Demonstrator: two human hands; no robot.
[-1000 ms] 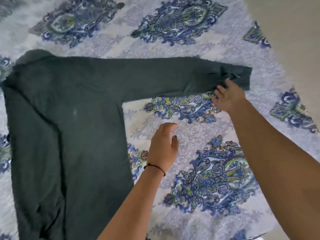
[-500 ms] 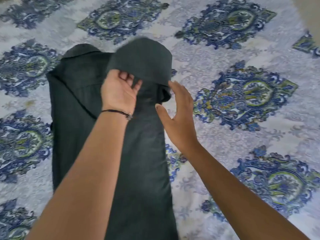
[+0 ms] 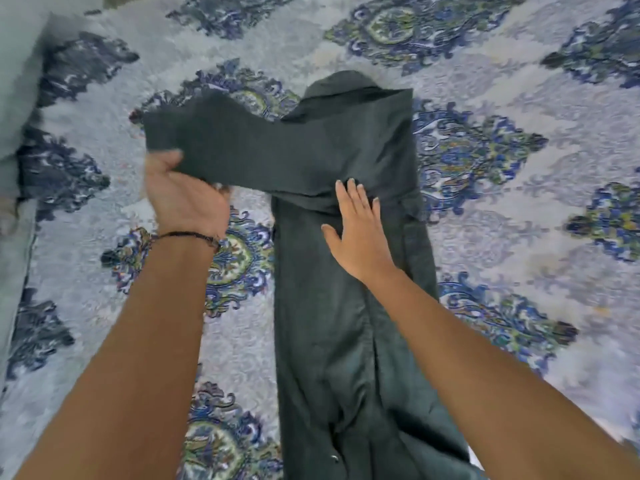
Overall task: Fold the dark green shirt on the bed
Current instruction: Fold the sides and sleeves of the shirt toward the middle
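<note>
The dark green shirt (image 3: 332, 306) lies lengthwise on the bed as a narrow strip, collar end far from me. One sleeve (image 3: 242, 150) stretches out to the left across the body. My left hand (image 3: 183, 199), with a black cord on the wrist, grips that sleeve's end from below and holds it slightly off the bed. My right hand (image 3: 360, 233) lies flat with fingers spread on the shirt's body, just below where the sleeve crosses it.
The bedspread (image 3: 502, 220) is pale grey with blue and green paisley medallions and surrounds the shirt on all sides. A pale grey-green pillow or cushion (image 3: 17, 98) sits along the left edge.
The right sleeve was carried from the far right over the body. My left hand now pulls the sleeve end out to the left, and my right hand has come down flat on the body.
</note>
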